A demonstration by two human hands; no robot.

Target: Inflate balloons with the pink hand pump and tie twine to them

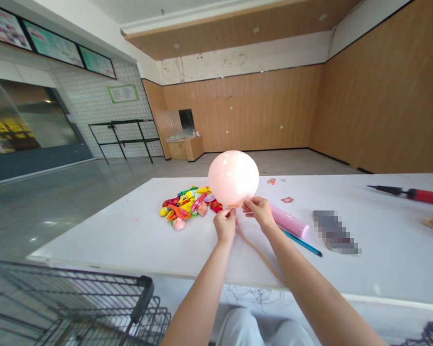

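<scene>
A round, inflated pale pink balloon (233,177) stands above the table between my two hands. My left hand (225,226) is closed in a pinch just under it, at the balloon's neck. From beside those fingers a tan ribbon (259,252) runs down toward the front edge of the table, passing behind my right forearm. With thumb and fingers pinched together, my right hand (260,211) is at the balloon's lower right side. What lies between its fingertips is too small to make out. An orange bit shows at the balloon's underside.
Left of the hands lies a pile of colourful uninflated balloons (185,205). To the right are a pink cylinder (290,221), a blue pen-like stick (303,242), a blurred-out flat object (335,232) and a red-and-black hand pump (414,193). A black wire cart (94,302) stands at front left.
</scene>
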